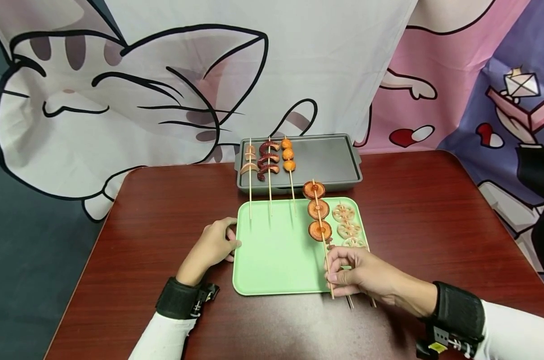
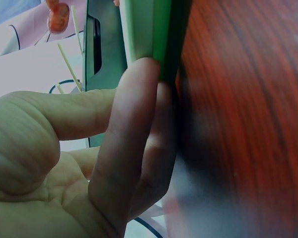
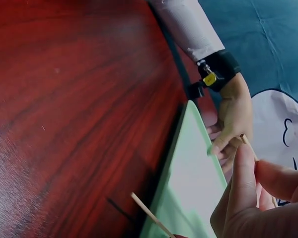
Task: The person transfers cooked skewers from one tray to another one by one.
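Skewer (image 1: pixel 320 220) of three round orange-brown slices lies slanted on the right part of the green tray (image 1: pixel 276 255), its top slice reaching past the tray's far edge and its bare stick running down over the near edge. Nearest the camera, the right hand (image 1: pixel 359 272) pinches that stick low down between thumb and fingers; the right wrist view shows fingertips (image 3: pixel 244 163) closed on the thin wood. Just right of it, touching the same hand's knuckles, lies a second skewer (image 1: pixel 347 227) of pale lotus-root slices, also on the tray. The left hand (image 1: pixel 213 245) rests on the dark red counter (image 1: pixel 163 210) at the tray's left edge, fingers loosely curled with the tips against the rim; the left wrist view shows a finger (image 2: pixel 131 124) pressed flat along the green edge, not wrapped round it. Both wrists wear black straps over white sleeves. Farther back, a grey baking pan (image 1: pixel 326 160) touches the tray's far edge; three more skewers (image 1: pixel 269 165) lie on its left side, sticks pointing over onto the green tray. Behind the counter hangs a cartoon cat cloth (image 1: pixel 118 90).
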`<state>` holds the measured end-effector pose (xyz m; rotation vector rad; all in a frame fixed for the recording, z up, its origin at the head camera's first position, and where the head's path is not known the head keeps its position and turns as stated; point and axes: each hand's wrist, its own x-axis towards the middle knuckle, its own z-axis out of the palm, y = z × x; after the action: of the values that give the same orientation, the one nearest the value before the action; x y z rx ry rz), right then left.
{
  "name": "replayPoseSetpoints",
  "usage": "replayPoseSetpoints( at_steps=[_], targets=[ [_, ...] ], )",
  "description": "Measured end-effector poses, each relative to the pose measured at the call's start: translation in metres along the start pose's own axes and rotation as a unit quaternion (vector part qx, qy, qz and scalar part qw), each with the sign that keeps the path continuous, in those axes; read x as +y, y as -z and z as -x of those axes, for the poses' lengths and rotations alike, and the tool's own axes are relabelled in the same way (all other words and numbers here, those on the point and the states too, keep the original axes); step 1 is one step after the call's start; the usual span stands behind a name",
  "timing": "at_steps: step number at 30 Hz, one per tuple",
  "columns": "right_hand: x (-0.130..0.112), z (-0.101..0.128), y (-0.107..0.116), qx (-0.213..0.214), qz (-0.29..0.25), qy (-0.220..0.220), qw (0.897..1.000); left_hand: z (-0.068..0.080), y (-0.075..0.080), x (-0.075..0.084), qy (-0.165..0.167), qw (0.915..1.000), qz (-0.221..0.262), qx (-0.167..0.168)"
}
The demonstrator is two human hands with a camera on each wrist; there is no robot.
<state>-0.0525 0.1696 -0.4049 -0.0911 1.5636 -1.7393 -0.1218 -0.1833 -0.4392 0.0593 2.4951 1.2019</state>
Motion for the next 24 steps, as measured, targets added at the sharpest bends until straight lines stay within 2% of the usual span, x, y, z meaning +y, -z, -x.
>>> replayPoseSetpoints(
  at_steps=[24],
  targets=[
    [0.022, 0.008, -0.006, 0.009, -0.014, -0.027, 0.999, 0.000, 0.000, 0.000, 0.001, 1.0000, -0.004, 0.000]
  ],
)
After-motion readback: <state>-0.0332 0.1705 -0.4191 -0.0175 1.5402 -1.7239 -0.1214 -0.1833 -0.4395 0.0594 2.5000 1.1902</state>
